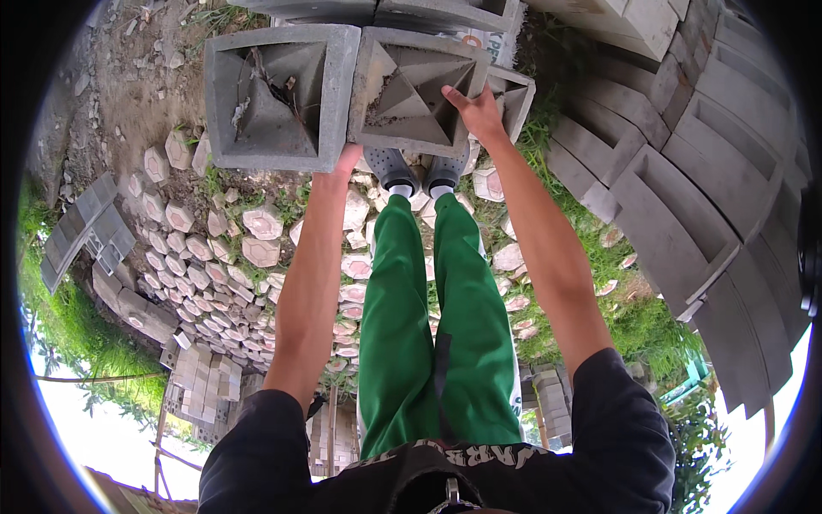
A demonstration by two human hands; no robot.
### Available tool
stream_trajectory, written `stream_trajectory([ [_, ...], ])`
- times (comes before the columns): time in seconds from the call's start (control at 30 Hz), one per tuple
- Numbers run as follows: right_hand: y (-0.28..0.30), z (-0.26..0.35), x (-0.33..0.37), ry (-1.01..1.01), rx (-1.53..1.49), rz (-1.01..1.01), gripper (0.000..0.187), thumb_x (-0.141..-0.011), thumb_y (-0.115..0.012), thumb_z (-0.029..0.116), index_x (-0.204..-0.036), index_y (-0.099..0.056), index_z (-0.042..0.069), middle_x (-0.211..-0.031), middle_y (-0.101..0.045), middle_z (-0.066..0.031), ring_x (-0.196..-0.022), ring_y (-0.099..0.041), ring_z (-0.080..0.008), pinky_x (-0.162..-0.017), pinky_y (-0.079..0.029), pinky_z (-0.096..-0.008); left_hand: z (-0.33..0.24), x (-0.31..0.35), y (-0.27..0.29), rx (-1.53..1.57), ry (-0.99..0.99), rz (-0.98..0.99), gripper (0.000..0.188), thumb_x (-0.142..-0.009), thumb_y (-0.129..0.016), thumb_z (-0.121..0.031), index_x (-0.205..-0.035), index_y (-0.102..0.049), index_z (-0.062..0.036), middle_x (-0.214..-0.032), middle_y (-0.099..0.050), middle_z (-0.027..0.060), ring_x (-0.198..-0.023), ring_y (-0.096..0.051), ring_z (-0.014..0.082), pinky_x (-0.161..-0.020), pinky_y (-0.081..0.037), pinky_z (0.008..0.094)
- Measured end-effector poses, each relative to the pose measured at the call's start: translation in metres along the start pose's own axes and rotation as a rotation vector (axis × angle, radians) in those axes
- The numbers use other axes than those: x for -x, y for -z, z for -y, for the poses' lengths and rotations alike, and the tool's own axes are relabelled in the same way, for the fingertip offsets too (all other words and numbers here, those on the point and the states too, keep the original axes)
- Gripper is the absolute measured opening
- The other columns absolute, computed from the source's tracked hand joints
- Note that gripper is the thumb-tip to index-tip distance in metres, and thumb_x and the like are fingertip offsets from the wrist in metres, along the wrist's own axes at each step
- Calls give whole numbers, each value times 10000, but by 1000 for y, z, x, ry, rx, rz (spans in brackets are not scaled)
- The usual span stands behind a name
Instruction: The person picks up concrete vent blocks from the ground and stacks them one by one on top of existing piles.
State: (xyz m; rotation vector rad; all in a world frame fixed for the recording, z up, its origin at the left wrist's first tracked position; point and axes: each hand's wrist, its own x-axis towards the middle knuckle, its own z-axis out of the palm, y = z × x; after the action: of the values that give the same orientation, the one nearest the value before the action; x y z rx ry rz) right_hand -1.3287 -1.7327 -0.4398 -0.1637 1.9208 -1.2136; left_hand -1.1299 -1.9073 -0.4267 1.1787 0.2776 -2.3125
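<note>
A square grey concrete block (417, 103) with slanted inner faces and crumbs of dirt in its hollow sits slightly tilted in front of me. My right hand (481, 116) grips its right side, the thumb over the rim and the other fingers mostly hidden. At its lower left corner is my left hand (349, 158), its fingers out of sight behind the concrete. Close beside it on the left stands another hollow block (338, 103), with dry leaves and twigs inside. Part of a third block (519, 101) shows behind my right hand.
Further concrete blocks (445, 12) lie beyond these. Large grey concrete pieces (676, 214) are stacked along the right. Hexagonal pavers (262, 223) cover the ground around my shoes (390, 168), with grass between them. Stacked grey blocks (204, 377) stand at the lower left.
</note>
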Motion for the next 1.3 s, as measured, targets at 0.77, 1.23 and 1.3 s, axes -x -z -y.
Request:
stream_trajectory([
  [0.77,65,51,266,-442,-477,-91,354,-935,-571,397,-864,-607,52,-770,-635,-72,-761,-656,-204,-713,-547,-374,53,306,-21,-1511,-203,-256,325,-898,-656,-337,-893,-727,-21,-619,-628,33,-465,-524,76,-434,-408,223],
  [1.23,201,163,316,-16,-776,-372,243,-965,-553,280,-1023,-592,47,-772,-608,-30,-759,-627,-163,-701,-546,-343,85,330,-174,-1421,-212,245,473,-1024,-378,-401,-1173,-588,-5,-852,-648,72,-592,-578,108,-511,-452,239],
  [1.3,190,179,334,20,-779,-401,242,-963,-558,279,-1034,-590,50,-753,-595,-26,-764,-621,-170,-729,-536,-355,88,341,-185,-1357,-177,274,456,-1030,-370,-381,-1176,-586,-8,-884,-650,76,-629,-589,114,-537,-463,245],
])
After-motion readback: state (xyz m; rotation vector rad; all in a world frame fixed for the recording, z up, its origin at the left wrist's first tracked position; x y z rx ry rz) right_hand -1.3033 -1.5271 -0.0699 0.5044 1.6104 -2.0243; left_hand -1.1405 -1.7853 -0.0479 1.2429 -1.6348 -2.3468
